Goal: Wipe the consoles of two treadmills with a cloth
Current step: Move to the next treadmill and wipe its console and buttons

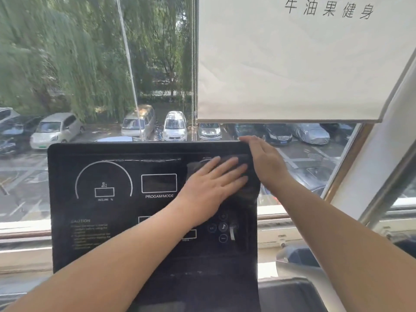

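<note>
Plainly the cloth [249, 192] is soft, thin and light (it droops limp near the panel's right edge), so it wants a flat palm, not a pinch; the left hand [213, 183] presses it, fingers straight, onto the upper right of the console [108, 224]; the right hand [262, 158] rests unclenched on the top right corner, grasping nothing; the glossy black face looks slick; behind stand a window [67, 64], a half-lowered blind [292, 64] and parked cars [56, 129].

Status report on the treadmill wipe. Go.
Left hand flat on cloth, pressing it to console upper right. Right hand rests on console's top right corner. Nothing in the way.
</note>
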